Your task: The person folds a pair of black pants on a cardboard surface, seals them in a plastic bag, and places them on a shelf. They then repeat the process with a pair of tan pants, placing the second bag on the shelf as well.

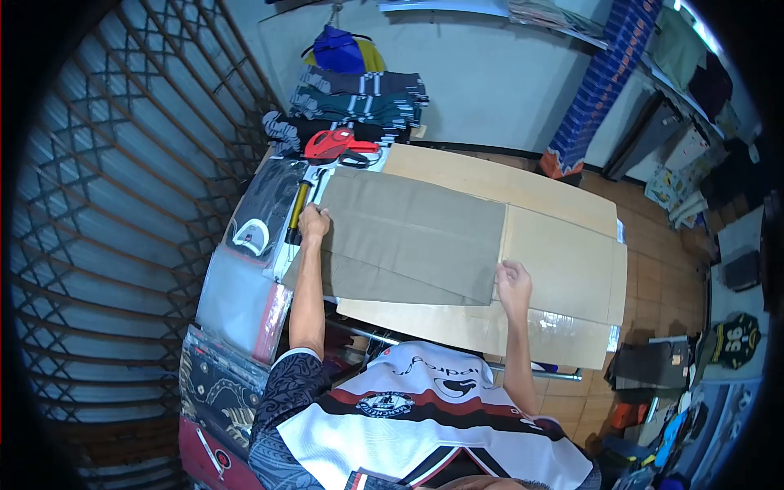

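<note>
A folded olive-grey cloth (412, 237) lies flat on sheets of cardboard (563, 245), with a slanting fold along its near side. At its left edge my left hand (313, 222) is closed, fingers pinching the fabric. My right hand (513, 286) pinches the right edge close to the near corner. Just left of my left hand lies a yellow-and-black tube-like tool (300, 206). A red-and-black handheld device (333, 147) rests beyond the cloth's far left corner.
Folded dark clothes (359, 94) are stacked at the back left. Plastic-wrapped packets (265, 208) line the table's left side, beside a metal lattice gate (139, 204). A blue patterned roll (600, 82) leans against the wall. Bags and goods crowd the right.
</note>
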### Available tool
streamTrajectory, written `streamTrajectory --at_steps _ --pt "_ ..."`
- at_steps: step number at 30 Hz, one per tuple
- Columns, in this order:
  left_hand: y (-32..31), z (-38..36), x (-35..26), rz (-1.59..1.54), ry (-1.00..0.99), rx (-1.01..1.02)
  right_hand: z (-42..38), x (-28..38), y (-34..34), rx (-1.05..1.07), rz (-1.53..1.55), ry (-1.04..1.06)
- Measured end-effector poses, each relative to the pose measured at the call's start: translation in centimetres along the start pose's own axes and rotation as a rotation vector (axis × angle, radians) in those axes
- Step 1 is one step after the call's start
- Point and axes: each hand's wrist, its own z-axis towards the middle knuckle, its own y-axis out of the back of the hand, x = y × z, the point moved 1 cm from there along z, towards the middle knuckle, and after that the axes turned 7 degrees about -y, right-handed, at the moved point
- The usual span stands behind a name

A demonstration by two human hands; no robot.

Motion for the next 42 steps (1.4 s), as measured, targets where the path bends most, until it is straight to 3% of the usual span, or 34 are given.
streamTrajectory --at_steps 5,9,12,15,21,28,32,42 --pt "-0.8 0.0 0.5 0.058 -0.093 -0.072 1.6 2.0 -1.5 -0.011 -0.199 -0.019" --pt "-1.1 0.2 1.3 0.079 -0.175 -0.106 2.4 1.9 -1.4 0.043 -0.093 -0.055" --pt "-0.5 -0.7 0.2 0.011 -0.103 -0.011 2.2 2.3 -0.3 0.041 -0.043 -0.064" --pt "0.2 -2.4 -1.7 -0.034 -0.159 0.091 2.8 0.9 2.1 -0.020 0.034 -0.062" --pt "0.0 -7.9 -8.4 -0.076 -0.244 0.205 3.7 -1.8 9.5 -0.210 -0.168 -0.090" --pt "-3.7 -12.6 -12.6 -0.114 -0.288 0.140 4.0 -1.7 15.3 -0.379 -0.398 -0.107" --pt "-5.5 -13.8 -13.6 -0.121 -0.373 0.054 4.4 -1.4 17.1 -0.381 -0.418 -0.136" --pt "-5.9 -16.1 -15.4 -0.179 -0.333 0.020 5.8 -2.6 19.0 -0.374 -0.436 -0.081"
